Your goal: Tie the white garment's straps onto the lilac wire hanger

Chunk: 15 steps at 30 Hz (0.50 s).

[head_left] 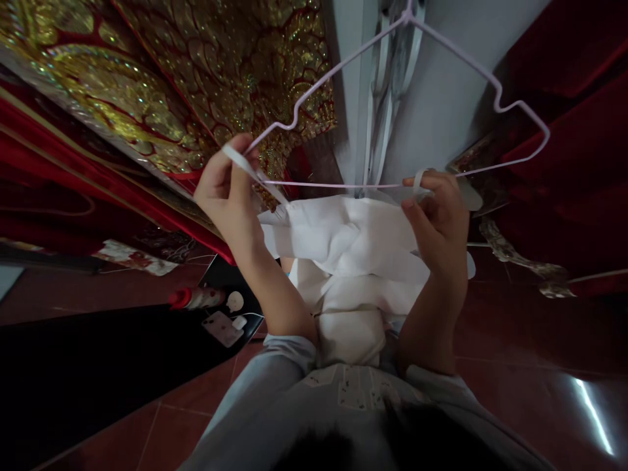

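Note:
A pale pink clothes hanger (338,186) is up in front of me, its hook end at the top of the view. From its bottom bar region a white garment (358,229) falls in folds toward my body. My left hand (233,173) is closed at the hanger's left corner, with a white strap (240,159) of the garment looped over its fingers. At the right part of the bottom bar, my right hand (436,212) pinches another white strap (420,181). Its fingertips are close to the bar; whether they touch it I cannot tell.
Gold sequined red garments (161,78) hang at the left, dark red cloth (574,131) at the right. A black table (122,353) at the lower left bears a phone (223,328), a white charger (239,322) and a red-capped bottle (196,297). The floor is red tile (520,405).

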### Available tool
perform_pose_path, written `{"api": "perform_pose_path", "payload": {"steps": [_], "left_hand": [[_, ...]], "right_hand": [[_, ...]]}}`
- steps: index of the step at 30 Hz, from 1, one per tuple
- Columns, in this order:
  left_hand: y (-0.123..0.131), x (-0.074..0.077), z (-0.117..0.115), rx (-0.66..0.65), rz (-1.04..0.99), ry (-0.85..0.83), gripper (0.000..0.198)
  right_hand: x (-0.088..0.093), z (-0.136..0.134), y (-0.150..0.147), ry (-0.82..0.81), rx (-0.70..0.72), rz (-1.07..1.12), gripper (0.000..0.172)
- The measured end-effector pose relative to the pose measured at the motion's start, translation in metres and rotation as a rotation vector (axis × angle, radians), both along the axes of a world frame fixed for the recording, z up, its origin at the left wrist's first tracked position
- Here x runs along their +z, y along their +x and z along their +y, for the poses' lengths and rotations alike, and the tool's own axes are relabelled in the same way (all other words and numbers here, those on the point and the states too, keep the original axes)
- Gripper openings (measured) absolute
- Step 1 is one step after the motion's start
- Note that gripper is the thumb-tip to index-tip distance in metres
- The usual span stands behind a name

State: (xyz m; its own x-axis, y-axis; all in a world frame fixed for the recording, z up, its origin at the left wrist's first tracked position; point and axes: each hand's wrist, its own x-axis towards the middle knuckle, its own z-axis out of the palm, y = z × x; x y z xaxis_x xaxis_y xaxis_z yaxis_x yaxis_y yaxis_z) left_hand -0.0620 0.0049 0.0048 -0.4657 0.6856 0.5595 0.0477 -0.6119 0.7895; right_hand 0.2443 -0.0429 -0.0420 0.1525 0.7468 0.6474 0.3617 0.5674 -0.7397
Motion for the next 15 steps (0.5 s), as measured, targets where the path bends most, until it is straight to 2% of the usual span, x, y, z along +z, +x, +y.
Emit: {"api": "perform_pose_path", "payload": {"steps": [2, 4, 7, 9, 11, 13, 15], "left_hand": [[0.001, 0.022, 0.001, -0.129, 0.081, -0.136, 0.023], [0.002, 0.039, 0.007, -0.204, 0.136, -0.250, 0.023], [0.004, 0.052, 0.021, -0.258, 0.178, -0.371, 0.036], [0.007, 0.053, 0.026, -0.278, 0.204, -0.392, 0.040], [0.015, 0.048, 0.022, -0.264, 0.143, -0.380, 0.033], [0.026, 0.040, 0.012, -0.202, 0.007, -0.341, 0.021], [0.037, 0.030, -0.003, -0.133, -0.078, -0.298, 0.028]], "right_hand": [[-0.001, -0.002, -0.003, -0.005, -0.018, 0.008, 0.026], [-0.003, -0.003, -0.004, -0.014, -0.022, 0.005, 0.026], [-0.007, -0.002, -0.002, -0.029, -0.002, -0.014, 0.026], [-0.008, -0.002, 0.001, -0.026, 0.015, -0.015, 0.025], [-0.008, -0.001, 0.002, -0.024, 0.033, -0.012, 0.024], [-0.007, -0.002, 0.002, -0.027, 0.042, -0.013, 0.024], [-0.005, -0.003, 0.000, -0.030, 0.038, -0.021, 0.025]]}}
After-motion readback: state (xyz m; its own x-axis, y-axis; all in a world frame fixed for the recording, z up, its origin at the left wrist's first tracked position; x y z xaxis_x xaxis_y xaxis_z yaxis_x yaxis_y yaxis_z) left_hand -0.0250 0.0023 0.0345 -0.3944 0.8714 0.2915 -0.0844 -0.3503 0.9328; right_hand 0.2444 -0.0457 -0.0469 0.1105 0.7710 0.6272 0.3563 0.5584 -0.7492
